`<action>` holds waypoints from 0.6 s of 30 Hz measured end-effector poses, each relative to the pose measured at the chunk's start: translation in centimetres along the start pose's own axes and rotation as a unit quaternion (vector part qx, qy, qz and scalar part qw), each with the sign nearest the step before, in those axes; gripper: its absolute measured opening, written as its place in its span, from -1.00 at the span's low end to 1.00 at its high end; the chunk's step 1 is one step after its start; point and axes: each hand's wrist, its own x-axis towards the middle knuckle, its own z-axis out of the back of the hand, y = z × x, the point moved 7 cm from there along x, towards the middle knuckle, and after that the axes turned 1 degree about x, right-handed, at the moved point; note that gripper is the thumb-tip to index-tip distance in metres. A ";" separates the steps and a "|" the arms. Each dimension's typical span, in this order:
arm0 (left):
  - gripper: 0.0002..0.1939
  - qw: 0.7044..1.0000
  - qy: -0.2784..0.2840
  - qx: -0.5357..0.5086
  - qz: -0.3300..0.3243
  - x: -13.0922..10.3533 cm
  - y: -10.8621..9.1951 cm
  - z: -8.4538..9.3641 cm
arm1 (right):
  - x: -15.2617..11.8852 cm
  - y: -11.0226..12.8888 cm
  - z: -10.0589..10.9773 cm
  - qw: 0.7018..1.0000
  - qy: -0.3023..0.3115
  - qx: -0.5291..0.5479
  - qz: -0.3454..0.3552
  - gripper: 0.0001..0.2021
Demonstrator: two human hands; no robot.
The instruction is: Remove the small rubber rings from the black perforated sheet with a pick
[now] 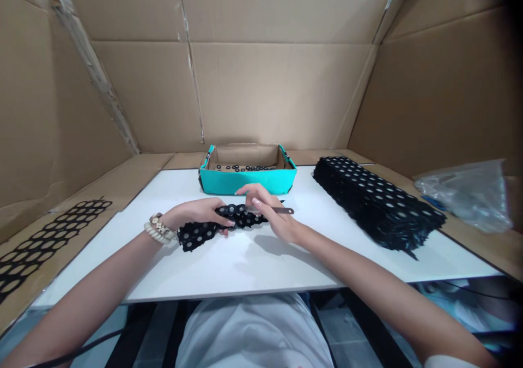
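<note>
Black dotted strip (199, 234) pinched in left hand's (201, 213) fingers, over white tabletop (183, 275), near side of teal box (248, 181). Right hand (269, 213) grips slim metal tool (281, 210) at strip's far end. Dotted black stack (376, 199) at right.

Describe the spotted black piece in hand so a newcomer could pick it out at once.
On the white tabletop, look just in front of the turquoise box. The left hand grips the small, rumpled black piece there, beside the slim tool in the right hand. It is far thinner than the spotted stack at right.
</note>
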 end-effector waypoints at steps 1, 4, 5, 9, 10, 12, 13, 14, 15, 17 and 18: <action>-0.63 1.000 0.001 -0.004 0.002 0.0 0.1 0.0 | 0.0 -0.3 -0.4 0.999 0.013 0.035 -0.019 -0.68; -0.64 1.000 -0.008 -0.024 -0.003 0.1 0.2 0.3 | -0.1 -1.2 -1.8 0.993 0.056 0.093 -0.052 -0.65; -0.64 0.999 -0.014 -0.031 -0.006 0.1 0.2 0.5 | -0.1 -1.7 -2.2 0.990 0.061 0.112 -0.063 -0.62; -0.61 0.999 -0.025 -0.042 0.012 0.0 1.0 1.3 | 0.1 -4.5 -3.2 0.962 0.016 0.240 -0.129 -0.61; -0.60 0.999 -0.021 -0.039 0.025 0.0 1.4 1.4 | 0.2 -5.2 -3.3 0.953 0.006 0.268 -0.143 -0.60; -0.58 0.999 -0.008 -0.021 0.049 -0.2 1.9 1.6 | 0.5 -6.0 -3.5 0.941 -0.001 0.299 -0.161 -0.62; -0.57 0.998 0.001 -0.009 0.056 -0.3 2.0 1.6 | 0.6 -6.1 -3.5 0.940 0.004 0.300 -0.163 -0.64; -0.57 0.998 0.008 0.004 0.058 -0.4 2.1 1.6 | 0.7 -6.1 -3.6 0.941 0.010 0.295 -0.164 -0.68; -0.57 0.998 0.012 0.016 0.056 -0.4 2.0 1.7 | 0.8 -6.0 -3.6 0.944 0.019 0.286 -0.163 -0.72; -0.59 0.998 0.016 0.038 0.048 -0.4 1.9 1.7 | 0.9 -5.7 -3.8 0.949 0.039 0.265 -0.163 -0.80; -0.60 0.998 0.018 0.044 0.047 -0.4 1.8 1.7 | 0.8 -5.5 -3.9 0.951 0.046 0.258 -0.166 -0.82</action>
